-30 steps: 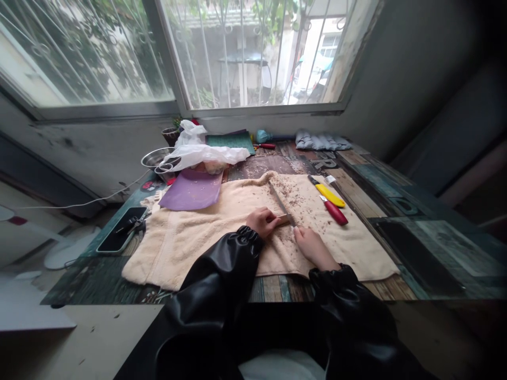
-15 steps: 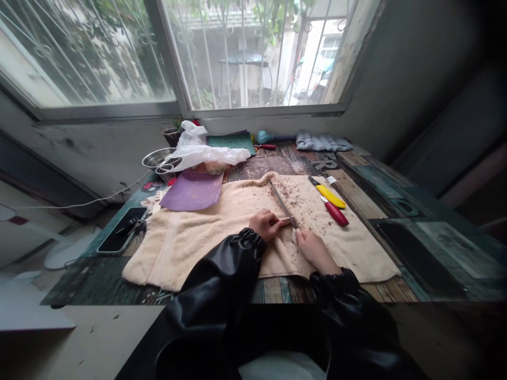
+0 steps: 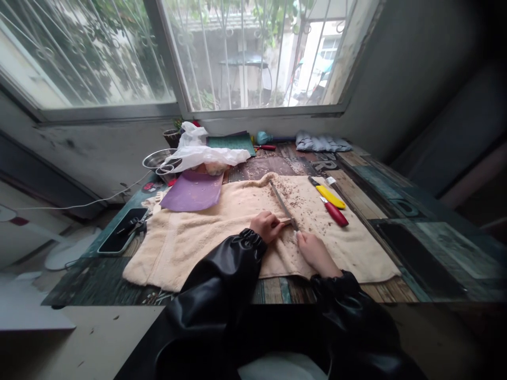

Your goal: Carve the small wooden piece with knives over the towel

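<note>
A beige towel covers the middle of the table, strewn with brown shavings on its right half. My left hand is closed on a small wooden piece that lies on the towel. My right hand is closed around the near end of a long thin metal file, which points away from me across the wooden piece. Both arms wear black shiny sleeves.
A yellow-handled knife and a red-handled knife lie right of the shavings. A purple board, white plastic bag, metal bowls, a phone and a grey cloth sit around the towel. The window wall stands behind.
The file has slid a little along the wooden piece and my right hand has drawn slightly nearer to me. My left hand has hardly moved.
</note>
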`<action>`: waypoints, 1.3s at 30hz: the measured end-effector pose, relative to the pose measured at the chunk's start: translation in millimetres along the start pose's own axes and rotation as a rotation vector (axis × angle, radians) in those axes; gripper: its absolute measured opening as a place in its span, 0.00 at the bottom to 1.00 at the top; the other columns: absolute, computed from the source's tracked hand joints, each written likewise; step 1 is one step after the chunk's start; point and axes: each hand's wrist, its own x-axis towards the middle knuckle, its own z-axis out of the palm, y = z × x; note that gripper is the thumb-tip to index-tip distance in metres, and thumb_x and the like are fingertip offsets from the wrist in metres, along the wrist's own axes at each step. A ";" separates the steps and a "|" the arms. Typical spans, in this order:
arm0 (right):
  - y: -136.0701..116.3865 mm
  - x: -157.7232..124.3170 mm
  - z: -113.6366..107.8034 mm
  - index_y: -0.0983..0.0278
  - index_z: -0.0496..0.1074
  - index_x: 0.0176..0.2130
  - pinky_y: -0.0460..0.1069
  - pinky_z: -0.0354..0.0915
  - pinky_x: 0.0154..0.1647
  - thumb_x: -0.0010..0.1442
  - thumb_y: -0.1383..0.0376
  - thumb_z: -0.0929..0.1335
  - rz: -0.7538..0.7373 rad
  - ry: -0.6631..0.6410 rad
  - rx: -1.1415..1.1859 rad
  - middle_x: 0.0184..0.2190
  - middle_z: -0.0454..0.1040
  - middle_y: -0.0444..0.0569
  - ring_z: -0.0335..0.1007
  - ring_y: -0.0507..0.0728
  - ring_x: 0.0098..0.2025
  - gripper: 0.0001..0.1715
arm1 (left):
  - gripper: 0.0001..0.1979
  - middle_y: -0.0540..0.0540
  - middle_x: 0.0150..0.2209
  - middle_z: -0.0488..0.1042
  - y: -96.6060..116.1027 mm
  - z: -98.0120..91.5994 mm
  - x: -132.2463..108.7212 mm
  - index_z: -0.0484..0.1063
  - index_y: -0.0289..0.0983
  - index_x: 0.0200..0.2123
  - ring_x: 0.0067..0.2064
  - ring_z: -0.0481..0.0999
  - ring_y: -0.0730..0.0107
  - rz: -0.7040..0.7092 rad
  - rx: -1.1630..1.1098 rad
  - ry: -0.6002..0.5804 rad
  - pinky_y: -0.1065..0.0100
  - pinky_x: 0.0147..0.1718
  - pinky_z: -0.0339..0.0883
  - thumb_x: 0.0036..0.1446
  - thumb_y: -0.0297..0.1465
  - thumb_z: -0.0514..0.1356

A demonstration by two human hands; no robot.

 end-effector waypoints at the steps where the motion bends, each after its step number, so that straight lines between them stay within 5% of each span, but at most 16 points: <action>1: 4.1 -5.0 1.0 0.66 0.70 0.26 0.44 0.51 0.27 0.58 0.60 0.52 0.001 -0.012 0.006 0.24 0.71 0.51 0.62 0.52 0.25 0.24 | 0.11 0.48 0.24 0.66 -0.1 -0.1 0.4 0.67 0.36 0.22 0.28 0.66 0.74 -0.015 -0.003 0.003 0.71 0.28 0.61 0.49 0.37 0.55; 6: 15.3 -19.8 4.0 0.66 0.70 0.27 0.45 0.51 0.26 0.58 0.59 0.51 0.039 -0.017 -0.016 0.24 0.71 0.52 0.61 0.52 0.25 0.26 | 0.11 0.48 0.24 0.65 -0.1 0.8 0.3 0.67 0.36 0.22 0.28 0.65 0.74 0.033 0.009 -0.008 0.71 0.28 0.60 0.49 0.37 0.55; 14: -4.1 3.8 0.1 0.67 0.70 0.30 0.45 0.51 0.28 0.58 0.60 0.52 0.018 0.020 -0.076 0.29 0.72 0.54 0.64 0.53 0.29 0.24 | 0.12 0.48 0.22 0.64 0.6 -0.5 -1.8 0.66 0.36 0.21 0.28 0.65 0.74 0.082 0.037 -0.028 0.72 0.27 0.59 0.50 0.37 0.55; 22: 16.8 -23.8 1.9 0.65 0.69 0.25 0.45 0.52 0.27 0.58 0.61 0.52 0.015 -0.028 -0.051 0.22 0.71 0.50 0.62 0.52 0.25 0.24 | 0.12 0.49 0.23 0.65 -4.6 1.8 0.6 0.66 0.36 0.20 0.26 0.64 0.75 0.013 -0.038 -0.016 0.72 0.26 0.59 0.49 0.38 0.56; 31: -11.5 17.1 -1.8 0.68 0.71 0.30 0.45 0.52 0.28 0.58 0.61 0.52 -0.001 0.011 -0.064 0.29 0.73 0.56 0.65 0.53 0.30 0.25 | 0.12 0.48 0.22 0.64 3.8 -0.1 -4.1 0.66 0.36 0.21 0.27 0.65 0.74 0.048 0.034 -0.027 0.71 0.26 0.60 0.50 0.37 0.54; 39: 17.7 -27.4 -0.7 0.65 0.67 0.23 0.45 0.52 0.27 0.58 0.60 0.52 0.015 -0.046 -0.030 0.22 0.70 0.50 0.62 0.52 0.25 0.23 | 0.10 0.48 0.23 0.65 -1.4 -1.0 0.8 0.66 0.36 0.21 0.28 0.65 0.74 -0.010 0.031 0.002 0.71 0.28 0.60 0.49 0.36 0.56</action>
